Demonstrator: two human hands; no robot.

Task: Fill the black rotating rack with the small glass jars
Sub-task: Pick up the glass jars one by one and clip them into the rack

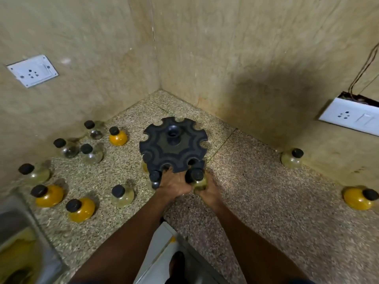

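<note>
While the black rack [174, 144] stands at frame centre on the table [256, 191], I see my right grip [207, 189] curled around a capped jar [198, 179] at its lower rim; my left grip [174, 181] holds the rack's lower edge.

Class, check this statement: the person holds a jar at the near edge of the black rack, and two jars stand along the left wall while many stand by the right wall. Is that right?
Not quite: the sides are swapped. In the head view the right hand holds a jar at the near edge of the black rack, but only two jars stand by the right wall; the many jars stand on the left.
</note>
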